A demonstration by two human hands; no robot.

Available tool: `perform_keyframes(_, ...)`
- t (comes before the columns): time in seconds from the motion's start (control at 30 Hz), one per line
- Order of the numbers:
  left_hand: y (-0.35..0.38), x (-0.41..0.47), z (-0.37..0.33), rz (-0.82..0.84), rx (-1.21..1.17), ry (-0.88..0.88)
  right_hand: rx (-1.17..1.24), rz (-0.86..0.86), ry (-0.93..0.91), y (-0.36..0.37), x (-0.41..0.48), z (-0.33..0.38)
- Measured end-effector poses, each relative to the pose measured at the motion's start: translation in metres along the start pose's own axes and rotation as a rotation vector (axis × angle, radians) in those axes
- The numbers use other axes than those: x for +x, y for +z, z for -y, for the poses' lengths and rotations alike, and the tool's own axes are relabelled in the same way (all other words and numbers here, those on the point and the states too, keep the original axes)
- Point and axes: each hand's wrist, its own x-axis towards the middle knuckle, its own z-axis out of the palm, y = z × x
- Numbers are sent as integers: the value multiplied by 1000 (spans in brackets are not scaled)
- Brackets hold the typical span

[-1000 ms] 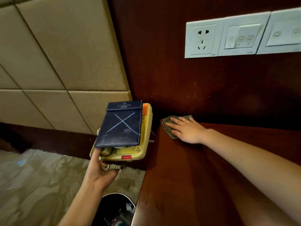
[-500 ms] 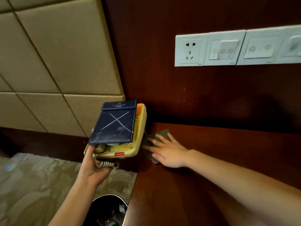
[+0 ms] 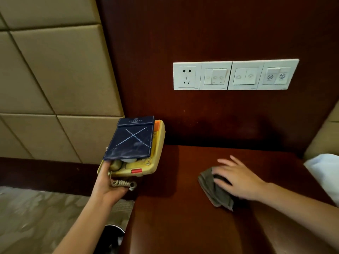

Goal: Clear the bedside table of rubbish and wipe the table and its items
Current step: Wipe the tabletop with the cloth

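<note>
My left hand [image 3: 107, 187] grips a yellowed telephone [image 3: 146, 167] from below and holds it in the air just left of the dark wooden bedside table [image 3: 174, 217]. A dusty navy notepad folder [image 3: 131, 142] with a pale X lies on top of the phone. The phone's coiled cord [image 3: 122, 183] hangs over my fingers. My right hand [image 3: 238, 177] presses flat, fingers spread, on a grey-green cloth [image 3: 214, 193] in the middle of the table top.
A black waste bin [image 3: 110, 235] stands on the patterned carpet beside the table's left edge. White socket and switch plates [image 3: 234, 75] sit on the wood wall panel above. White bedding [image 3: 324, 173] lies against the table's right side. Padded beige wall panels fill the left.
My right hand has slid the cloth from the table's back left corner rightward and toward me to the middle. The view has shifted right. The phone stays held up on the left.
</note>
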Motion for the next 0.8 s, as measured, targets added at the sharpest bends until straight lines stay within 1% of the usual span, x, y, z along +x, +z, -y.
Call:
perform_keyframes(0.03,2,0,2,-4,9,-13,22,-114,29,-7,9,8)
perform_keyframes(0.07,5,-1,4,-4,22,-18,167,-219,92,-13,20,23)
perform_keyframes(0.1,7,-1,7,5,36,-22,465,-268,197,-19,31,42)
perform_keyframes(0.13,9,-1,10,13,51,-25,833,-237,317,-23,45,63)
perform_keyframes(0.17,11,0,12,22,63,-35,1173,-145,414,-24,57,82)
perform_keyframes(0.2,13,1,14,33,71,-45,1425,-33,475,-23,69,98)
perform_keyframes(0.23,14,1,16,43,72,-55,1588,61,493,-20,78,109)
perform_keyframes(0.27,14,3,16,49,73,-60,1712,102,488,-17,85,117)
perform_keyframes(0.3,13,5,17,48,77,-62,1803,98,485,-13,90,121)
perform_keyframes(0.37,11,9,17,41,91,-72,1891,37,481,-9,98,120)
perform_keyframes(0.47,12,12,20,70,92,-98,1935,-30,496,-8,105,114)
perform_keyframes(0.53,16,14,24,70,90,-122,1925,-73,530,-9,107,111)
perform_keyframes(0.67,21,18,29,19,121,-161,1876,-147,568,-10,108,105)
perform_keyframes(0.8,21,21,26,25,194,-179,1912,-184,586,-2,107,103)
